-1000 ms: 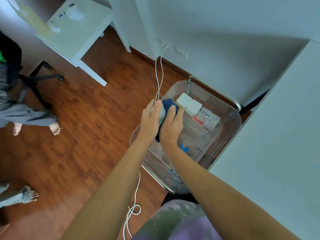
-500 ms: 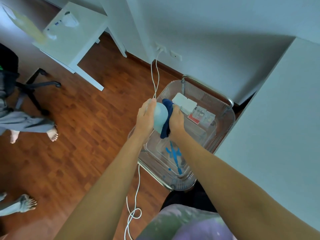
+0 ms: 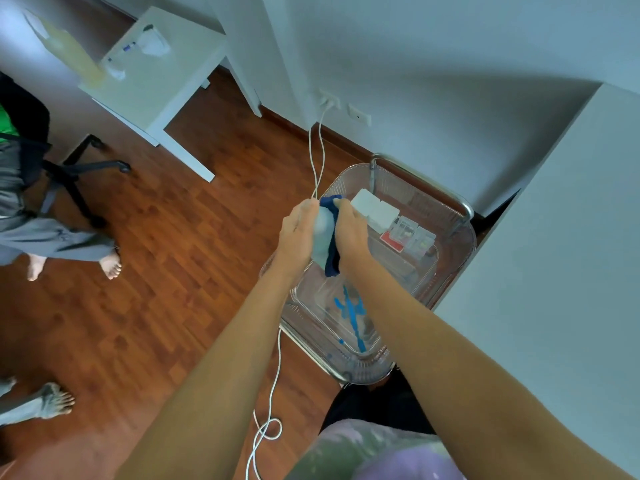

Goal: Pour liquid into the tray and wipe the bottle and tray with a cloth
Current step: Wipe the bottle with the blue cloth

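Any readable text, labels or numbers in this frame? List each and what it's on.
No text reads legibly anywhere in the frame.
Red-and-clear box in the wire basket: print too small and blurred.
White packet beside it: no markings visible.
Item with a blue mark on the white table: blurred.
Pale bottle, held by both hands: no label visible.

bottle (image 3: 321, 233) between hands, above tray (image 3: 375, 367) (liquid (image 3: 351, 311) inside).

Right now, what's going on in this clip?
A person holds a pale bottle in the left hand above a clear tray and presses a dark blue cloth against it with the right hand. Blue liquid already streaks the tray floor. The tray is not yet wiped.
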Tool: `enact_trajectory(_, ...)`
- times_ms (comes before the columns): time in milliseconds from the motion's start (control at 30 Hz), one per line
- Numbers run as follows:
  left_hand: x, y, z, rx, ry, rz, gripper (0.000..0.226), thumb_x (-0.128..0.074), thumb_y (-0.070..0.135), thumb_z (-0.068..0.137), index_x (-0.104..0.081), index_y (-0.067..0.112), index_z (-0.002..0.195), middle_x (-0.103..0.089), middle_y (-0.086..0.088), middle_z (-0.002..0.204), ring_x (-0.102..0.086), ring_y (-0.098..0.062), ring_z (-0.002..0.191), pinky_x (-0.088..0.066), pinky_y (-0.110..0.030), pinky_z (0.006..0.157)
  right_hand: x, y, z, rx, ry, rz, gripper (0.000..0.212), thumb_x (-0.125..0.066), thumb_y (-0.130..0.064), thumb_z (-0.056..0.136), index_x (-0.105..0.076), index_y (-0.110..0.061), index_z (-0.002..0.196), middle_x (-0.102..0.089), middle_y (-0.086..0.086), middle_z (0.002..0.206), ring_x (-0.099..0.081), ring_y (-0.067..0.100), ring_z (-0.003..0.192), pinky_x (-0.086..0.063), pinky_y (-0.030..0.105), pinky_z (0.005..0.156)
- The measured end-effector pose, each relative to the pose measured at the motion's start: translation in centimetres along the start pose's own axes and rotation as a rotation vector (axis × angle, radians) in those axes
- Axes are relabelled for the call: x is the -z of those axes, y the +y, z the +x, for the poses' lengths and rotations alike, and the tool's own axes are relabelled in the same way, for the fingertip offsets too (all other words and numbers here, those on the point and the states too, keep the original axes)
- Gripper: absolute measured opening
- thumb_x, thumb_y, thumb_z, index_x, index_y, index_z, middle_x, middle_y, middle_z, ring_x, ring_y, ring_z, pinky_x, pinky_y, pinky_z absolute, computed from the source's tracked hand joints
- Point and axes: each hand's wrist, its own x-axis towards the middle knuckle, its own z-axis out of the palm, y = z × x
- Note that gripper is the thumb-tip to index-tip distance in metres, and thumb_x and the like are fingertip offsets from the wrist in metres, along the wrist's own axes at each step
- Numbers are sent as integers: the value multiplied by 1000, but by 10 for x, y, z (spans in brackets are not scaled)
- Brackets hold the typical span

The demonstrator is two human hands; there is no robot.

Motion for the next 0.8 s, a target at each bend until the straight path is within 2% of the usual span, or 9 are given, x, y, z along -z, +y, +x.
enact_trajectory(67,0,0,0,11,8,38,35,-39,62,86,-58,38,104,-62,5,104,-63,-17,98,-57,-23,72,3,0,8,-50,-28,0,30,-47,-46,72,-70,-28,79,-68,3,90,-64,29,95,-54,45,87)
enact_trajectory(167,-2,1,-3,-11,93,36,43,-42,55,93,-57,27,122,-59,1,118,-59,-19,110,-55,-28,84,8,5,12,-112,-63,78,33,-48,-49,71,-66,-26,86,-68,7,98,-63,32,98,-52,46,89)
enact_trajectory(233,1,4,-14,-200,211,171,39,-47,47,96,-54,27,130,-54,7,129,-54,-11,115,-47,-14,87,14,15,6,-142,-71,143,28,-50,-51,78,-62,-28,88,-67,8,103,-63,29,100,-51,49,92)
enact_trajectory(300,13,5,-24,-396,165,331,44,-53,42,95,-50,28,136,-47,9,138,-48,-5,120,-41,-4,89,21,23,1,-161,-99,176,32,-49,-53,82,-63,-29,98,-68,6,106,-64,26,100,-51,49,93)
enact_trajectory(333,20,4,-26,-432,82,395,47,-57,39,94,-48,27,139,-43,8,142,-45,-5,124,-40,-4,92,23,26,2,-170,-122,187,37,-49,-53,84,-62,-27,107,-67,6,109,-63,26,102,-51,49,94)
enact_trajectory(400,35,4,-30,-445,-73,482,54,-63,31,93,-44,24,143,-41,5,147,-42,-9,131,-45,-21,103,25,28,3,-166,-160,190,45,-48,-52,87,-58,-24,121,-65,7,117,-62,26,107,-49,50,97)
enact_trajectory(500,41,12,-32,-501,-110,565,53,-62,21,94,-45,15,144,-47,0,145,-44,-13,132,-47,-42,106,25,22,0,-120,-187,123,44,-43,-50,91,-54,-24,124,-62,8,120,-60,25,109,-48,49,100)
enact_trajectory(600,37,19,-29,-569,-105,669,47,-61,18,95,-49,11,140,-51,-6,136,-49,-18,124,-49,-41,101,24,21,1,-70,-174,58,37,-38,-50,94,-53,-27,118,-60,9,116,-60,25,107,-50,49,98)
enact_trajectory(800,30,9,-24,-619,-21,707,43,-65,25,92,-52,11,131,-50,-5,125,-48,-11,108,-46,-19,88,22,21,0,48,-156,-22,38,-33,-51,94,-53,-29,119,-61,7,107,-62,25,100,-54,48,92)
